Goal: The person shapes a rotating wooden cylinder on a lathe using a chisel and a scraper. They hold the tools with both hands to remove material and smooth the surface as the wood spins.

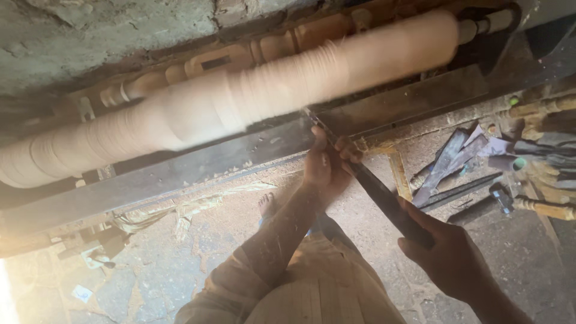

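left hand [324, 165] + right hand [447, 255] grip chisel [375, 189] | tip on blurred wooden spindle [240, 99]

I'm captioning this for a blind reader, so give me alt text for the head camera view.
Both hands press a long dark metal chisel against a blurred, spinning pale wooden spindle on a lathe: the left hand steadies the blade on the dark metal tool rest, the right hand grips the handle. More chisels lie on the dusty floor.

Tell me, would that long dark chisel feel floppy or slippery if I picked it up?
Probably stiff: the chisel runs straight from the right hand past the left hand to the spinning wooden piece, with no visible bend. It looks like metal, so likely heavy for its slim shape. Its flat sides suggest it would not roll.
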